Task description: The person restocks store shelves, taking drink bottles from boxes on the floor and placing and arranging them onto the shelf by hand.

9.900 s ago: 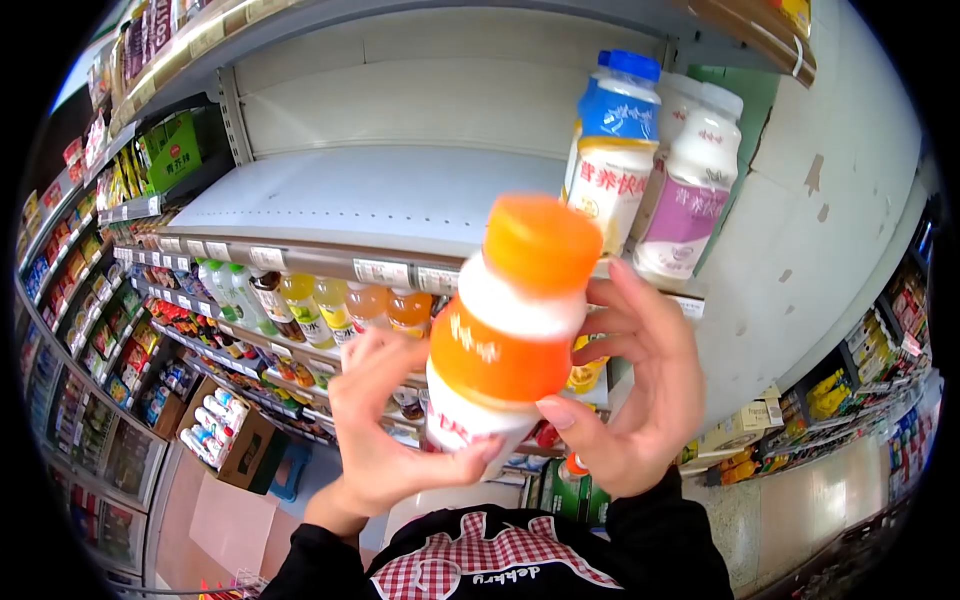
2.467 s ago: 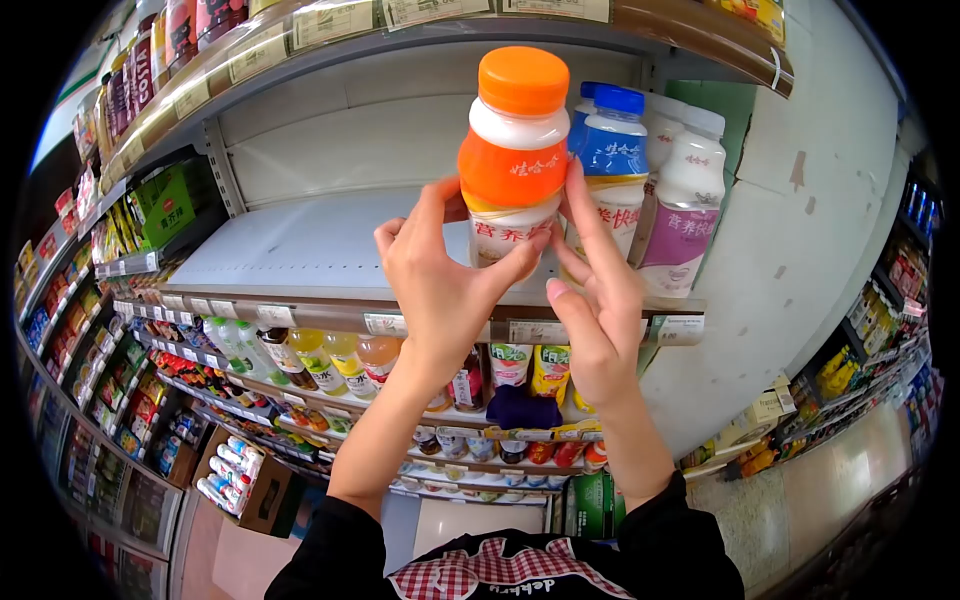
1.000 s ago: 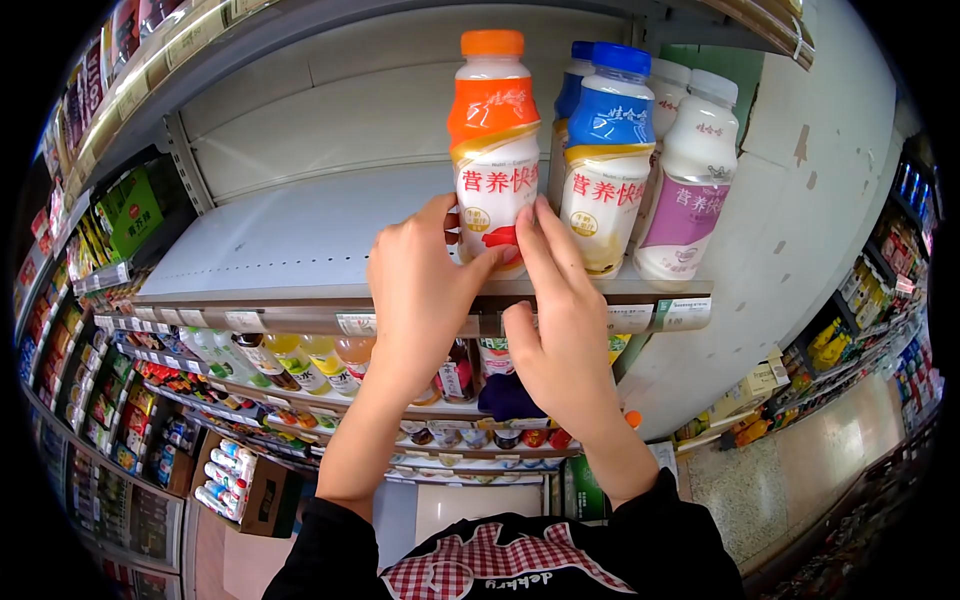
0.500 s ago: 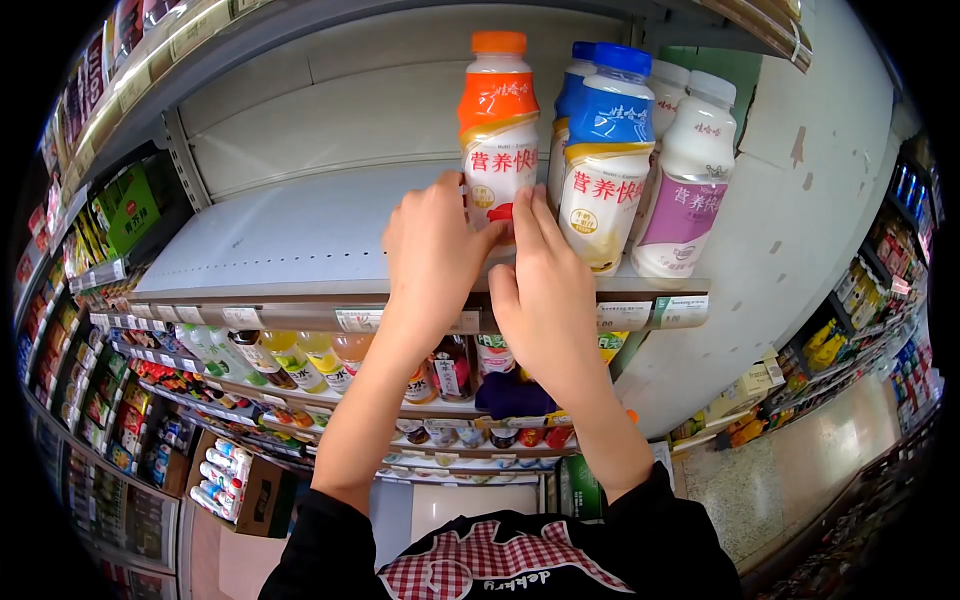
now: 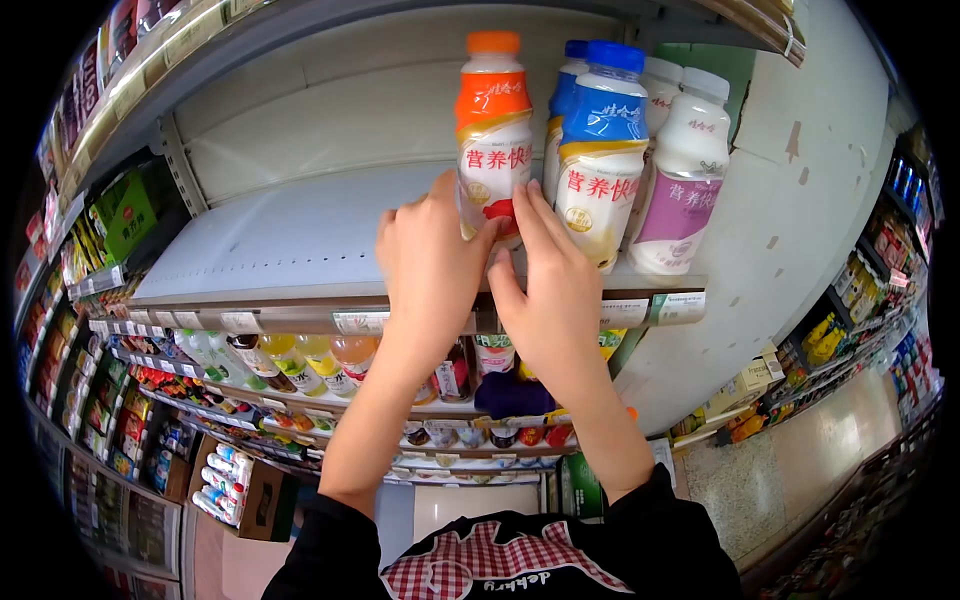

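Note:
An orange-capped bottle (image 5: pixel 494 130) stands upright on the shelf (image 5: pixel 300 225), left of the blue-capped bottles. My left hand (image 5: pixel 432 250) is closed round the lower left side of this bottle, its thumb across the front. My right hand (image 5: pixel 548 285) touches the bottle's lower right side with its fingertips; the fingers lie together and the thumb is apart. A blue-capped bottle (image 5: pixel 603 150) stands just right of my right fingertips, with another behind it. Farther right is a white-capped bottle with a purple label (image 5: pixel 683 180), with one more behind.
Drink bottles (image 5: pixel 300 362) line the shelf below, with a dark purple cloth (image 5: pixel 512 396) near its edge. An open carton of bottles (image 5: pixel 262 500) sits on the floor at lower left. A pale wall (image 5: pixel 790 200) bounds the shelf on the right.
The orange-capped bottle, held up in both hands earlier, has come down and back onto the shelf beside the blue-capped ones. Over the last half second, bottle and hands have barely moved.

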`<state>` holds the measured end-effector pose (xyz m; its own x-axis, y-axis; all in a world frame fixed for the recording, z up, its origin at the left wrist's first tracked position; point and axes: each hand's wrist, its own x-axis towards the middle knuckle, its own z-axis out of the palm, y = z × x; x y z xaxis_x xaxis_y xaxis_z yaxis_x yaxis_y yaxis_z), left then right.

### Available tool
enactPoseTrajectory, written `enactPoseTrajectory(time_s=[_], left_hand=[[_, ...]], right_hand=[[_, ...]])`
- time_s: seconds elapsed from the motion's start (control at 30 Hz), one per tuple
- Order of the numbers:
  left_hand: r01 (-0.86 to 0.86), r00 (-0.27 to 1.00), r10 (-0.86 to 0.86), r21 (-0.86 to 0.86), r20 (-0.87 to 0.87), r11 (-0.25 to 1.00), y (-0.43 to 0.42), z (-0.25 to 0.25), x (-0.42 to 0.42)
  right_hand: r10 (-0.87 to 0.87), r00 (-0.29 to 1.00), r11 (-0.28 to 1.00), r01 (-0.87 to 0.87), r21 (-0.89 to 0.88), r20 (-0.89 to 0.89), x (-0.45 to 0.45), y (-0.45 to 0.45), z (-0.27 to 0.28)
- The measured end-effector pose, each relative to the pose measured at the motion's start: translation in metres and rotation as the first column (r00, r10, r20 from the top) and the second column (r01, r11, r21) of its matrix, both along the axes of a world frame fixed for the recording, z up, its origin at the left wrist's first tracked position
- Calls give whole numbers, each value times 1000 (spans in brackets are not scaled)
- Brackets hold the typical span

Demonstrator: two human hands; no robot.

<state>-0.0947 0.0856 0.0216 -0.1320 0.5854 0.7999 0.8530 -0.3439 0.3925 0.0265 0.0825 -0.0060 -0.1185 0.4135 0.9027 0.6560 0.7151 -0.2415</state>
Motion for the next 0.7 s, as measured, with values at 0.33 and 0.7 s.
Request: enactPoseTrajectory(time_s=[0.33,0.7], left_hand=[[216,974,-224,342,-17,914,-68,-26,21],[649,748,-662,261,-49,714,-98,-59,50]], right_hand=[[329,930,924,-282,258,-164,37,-50,-6],[200,969,972,-178,155,-145,92,-100,-40]])
